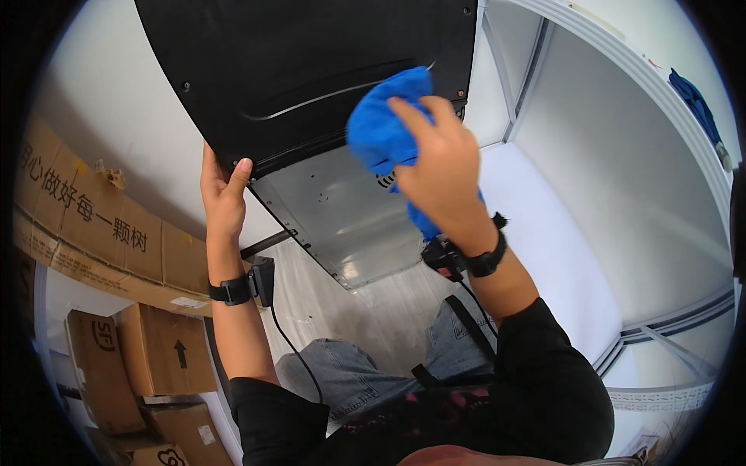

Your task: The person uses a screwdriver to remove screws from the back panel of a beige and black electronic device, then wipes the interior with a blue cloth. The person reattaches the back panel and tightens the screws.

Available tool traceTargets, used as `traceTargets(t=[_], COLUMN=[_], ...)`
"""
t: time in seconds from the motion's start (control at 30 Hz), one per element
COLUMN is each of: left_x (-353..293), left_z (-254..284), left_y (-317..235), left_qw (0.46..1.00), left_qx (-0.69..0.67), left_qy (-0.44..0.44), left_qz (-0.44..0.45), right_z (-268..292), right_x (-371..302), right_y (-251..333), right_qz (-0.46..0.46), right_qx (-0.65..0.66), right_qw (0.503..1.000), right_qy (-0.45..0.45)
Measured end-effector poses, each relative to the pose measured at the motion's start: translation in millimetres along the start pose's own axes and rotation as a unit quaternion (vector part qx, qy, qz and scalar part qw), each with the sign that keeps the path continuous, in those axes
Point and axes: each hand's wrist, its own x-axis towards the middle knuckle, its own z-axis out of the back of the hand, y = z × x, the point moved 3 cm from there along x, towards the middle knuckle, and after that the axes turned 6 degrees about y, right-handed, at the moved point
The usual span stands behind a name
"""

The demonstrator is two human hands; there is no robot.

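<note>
A large black panel with screws along its edges tops a cabinet-like case, whose lower face is a grey metal plate with small vent slots. My left hand grips the panel's lower left corner, thumb on the front and fingers around the side. In my right hand a blue cloth is bunched up, held against or just in front of the panel near its lower right; contact cannot be made out. Part of the cloth hangs below the hand. Each wrist wears a black strap with a small device and cable.
Cardboard boxes are stacked at the left, below a long carton. On the right stand white panels in a metal frame, with a white surface beside me. A dark blue cloth hangs at the far right.
</note>
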Motion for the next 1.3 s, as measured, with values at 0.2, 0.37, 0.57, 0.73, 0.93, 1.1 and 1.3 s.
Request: traceTargets(t=[0.2,0.37,0.57,0.73,0.93,1.1,1.3], left_x=[0.3,1.2,-0.4,-2.2,-4.2,-0.9,-1.6], left_z=[-1.9,2.4,2.8,3.2,2.7,-5.2,-5.8], left_y=[4.4,9.7,9.1,10.9,11.5,8.2,15.6], left_qw=[1.0,1.0,1.0,1.0,0.999,0.999,0.997], left_qx=[-0.015,-0.011,-0.012,0.017,0.028,0.016,0.056], left_qy=[0.002,-0.015,-0.004,-0.011,-0.02,-0.016,-0.031], left_qz=[0.013,0.011,0.016,-0.002,-0.017,-0.038,-0.045], right_z=[-37.9,-58.5,-52.8,-40.6,-42.0,-57.2,-86.3], right_x=[-1.7,-8.1,-23.2,-30.5,-46.7,-48.2,-47.3], right_y=[67.4,90.9,71.7,37.6,8.0,17.1,69.3], right_qz=[0.063,0.096,0.078,0.031,-0.016,-0.001,0.088], right_qx=[-0.016,0.019,0.072,0.064,0.072,0.023,0.066], right_qw=[0.997,0.995,0.994,0.997,0.997,1.0,0.993], right_qy=[0.048,0.004,0.03,0.041,0.032,0.008,0.04])
